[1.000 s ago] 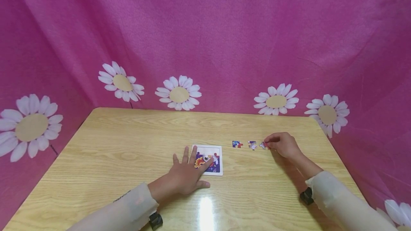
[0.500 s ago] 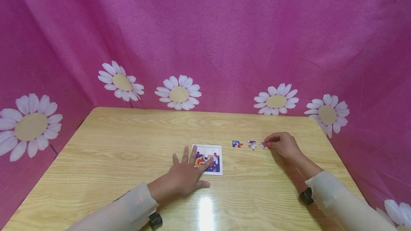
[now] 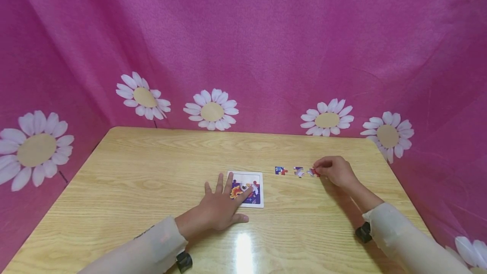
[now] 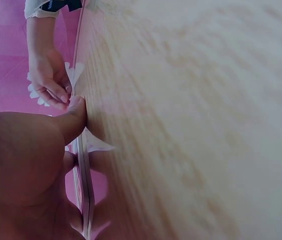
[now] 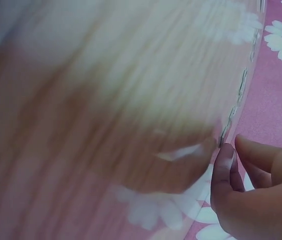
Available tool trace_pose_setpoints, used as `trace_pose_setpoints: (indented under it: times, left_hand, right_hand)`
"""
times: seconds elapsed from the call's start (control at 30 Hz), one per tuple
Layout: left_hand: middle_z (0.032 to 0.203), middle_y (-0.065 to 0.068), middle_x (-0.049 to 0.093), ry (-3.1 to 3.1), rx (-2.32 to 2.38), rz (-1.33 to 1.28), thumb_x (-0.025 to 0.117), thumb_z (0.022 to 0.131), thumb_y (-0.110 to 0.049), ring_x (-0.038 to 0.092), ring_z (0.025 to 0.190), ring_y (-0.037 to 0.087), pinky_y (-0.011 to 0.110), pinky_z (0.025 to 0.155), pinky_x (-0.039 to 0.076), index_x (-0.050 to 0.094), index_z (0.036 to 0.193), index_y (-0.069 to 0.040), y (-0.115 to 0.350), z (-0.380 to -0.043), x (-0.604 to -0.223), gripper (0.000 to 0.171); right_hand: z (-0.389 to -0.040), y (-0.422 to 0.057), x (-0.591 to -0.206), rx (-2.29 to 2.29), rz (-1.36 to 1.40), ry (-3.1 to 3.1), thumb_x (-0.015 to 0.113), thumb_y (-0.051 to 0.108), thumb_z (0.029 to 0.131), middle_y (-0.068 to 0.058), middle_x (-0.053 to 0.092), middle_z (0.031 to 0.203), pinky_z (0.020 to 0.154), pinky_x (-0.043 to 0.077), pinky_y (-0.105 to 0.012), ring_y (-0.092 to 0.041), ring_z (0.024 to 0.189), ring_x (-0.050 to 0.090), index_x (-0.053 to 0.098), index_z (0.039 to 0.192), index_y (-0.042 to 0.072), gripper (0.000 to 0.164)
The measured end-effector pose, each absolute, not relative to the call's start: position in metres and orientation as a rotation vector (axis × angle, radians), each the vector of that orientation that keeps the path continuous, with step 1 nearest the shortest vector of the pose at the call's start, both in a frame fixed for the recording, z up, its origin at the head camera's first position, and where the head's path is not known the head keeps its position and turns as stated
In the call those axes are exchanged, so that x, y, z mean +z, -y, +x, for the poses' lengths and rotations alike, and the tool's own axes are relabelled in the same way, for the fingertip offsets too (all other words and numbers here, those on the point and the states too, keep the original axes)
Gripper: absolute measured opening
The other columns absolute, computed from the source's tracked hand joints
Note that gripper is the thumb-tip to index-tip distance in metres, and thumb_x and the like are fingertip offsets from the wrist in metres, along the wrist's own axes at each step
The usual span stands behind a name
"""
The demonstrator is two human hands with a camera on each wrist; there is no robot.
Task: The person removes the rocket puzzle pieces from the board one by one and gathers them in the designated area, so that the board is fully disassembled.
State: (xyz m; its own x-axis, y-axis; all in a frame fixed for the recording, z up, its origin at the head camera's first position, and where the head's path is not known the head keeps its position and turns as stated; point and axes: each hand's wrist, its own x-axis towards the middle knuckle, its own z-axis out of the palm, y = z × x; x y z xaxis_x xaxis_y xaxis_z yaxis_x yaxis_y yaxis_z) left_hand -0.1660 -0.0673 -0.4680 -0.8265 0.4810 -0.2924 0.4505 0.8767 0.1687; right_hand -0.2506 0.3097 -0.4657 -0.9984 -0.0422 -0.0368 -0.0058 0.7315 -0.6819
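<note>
My left hand lies with spread fingers on a small white-framed jigsaw puzzle, its index finger reaching across the picture. Joined pieces with orange, white and purple print fill the lower part of the frame, while the upper part shows pale. Over to the right, my right hand pinches a red and white puzzle piece at the table surface with thumb and fingertips. To the left of it lie a purple and white puzzle piece and a blue and red puzzle piece, in a row.
The wooden table has a glossy top with a bright reflection near the front. A pink curtain with large white daisies hangs behind and at both sides. Dark wrist straps sit below both sleeves.
The piece at my right fingertips shows a little more red than before. My left hand stays put on the puzzle, and the other loose pieces have not moved.
</note>
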Motion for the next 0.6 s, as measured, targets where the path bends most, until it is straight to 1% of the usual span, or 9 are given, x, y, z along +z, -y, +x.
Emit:
trace_pose_setpoints:
  times: [0.13, 0.23, 0.33, 0.47, 0.6]
  left_hand:
    - [0.171, 0.024, 0.005, -2.719, 0.132, 0.693, 0.045, 0.094, -0.077, 0.001, 0.153, 0.057, 0.082, 0.111, 0.014, 0.018, 0.163, -0.047, 0.068, -0.166, -0.468, 0.08]
    - [0.171, 0.024, 0.005, -2.717, 0.13, 0.692, 0.045, 0.094, -0.077, 0.0, 0.153, 0.056, 0.082, 0.111, 0.013, 0.018, 0.163, -0.048, 0.068, -0.166, -0.468, 0.08]
    - [0.171, 0.024, 0.004, -2.717, 0.129, 0.691, 0.045, 0.094, -0.077, 0.0, 0.153, 0.056, 0.082, 0.111, 0.013, 0.018, 0.163, -0.048, 0.068, -0.166, -0.467, 0.08]
    - [0.171, 0.025, 0.004, -2.717, 0.122, 0.69, 0.044, 0.094, -0.077, 0.001, 0.153, 0.057, 0.082, 0.11, 0.014, 0.018, 0.163, -0.047, 0.068, -0.166, -0.467, 0.08]
    - [0.171, 0.024, 0.004, -2.713, 0.116, 0.689, 0.044, 0.094, -0.077, 0.001, 0.153, 0.056, 0.082, 0.111, 0.014, 0.017, 0.163, -0.047, 0.068, -0.166, -0.466, 0.08]
  right_hand:
    - [-0.25, -0.308, -0.462, -1.215, -0.067, -2.828, 0.07, -0.001, 0.095, -0.017, 0.076, 0.094, 0.058, 0.048, -0.025, -0.015, 0.077, 0.064, 0.075, 0.106, -0.007, 0.014]
    - [-0.249, -0.305, -0.46, -1.288, -0.086, -2.778, 0.07, -0.002, 0.095, -0.021, 0.076, 0.095, 0.059, 0.051, -0.024, -0.015, 0.076, 0.069, 0.073, 0.107, -0.011, 0.016]
    - [-0.248, -0.302, -0.459, -1.328, -0.103, -2.752, 0.07, -0.002, 0.095, -0.023, 0.076, 0.098, 0.061, 0.054, -0.024, -0.013, 0.077, 0.069, 0.072, 0.109, -0.012, 0.017]
    - [-0.247, -0.296, -0.457, -1.293, -0.129, -2.785, 0.072, -0.001, 0.094, -0.022, 0.076, 0.101, 0.063, 0.055, -0.025, -0.01, 0.078, 0.066, 0.073, 0.109, -0.01, 0.018]
    - [-0.247, -0.292, -0.456, -1.233, -0.152, -2.837, 0.075, 0.002, 0.093, -0.02, 0.075, 0.103, 0.062, 0.052, -0.026, -0.013, 0.077, 0.061, 0.075, 0.109, -0.007, 0.018]
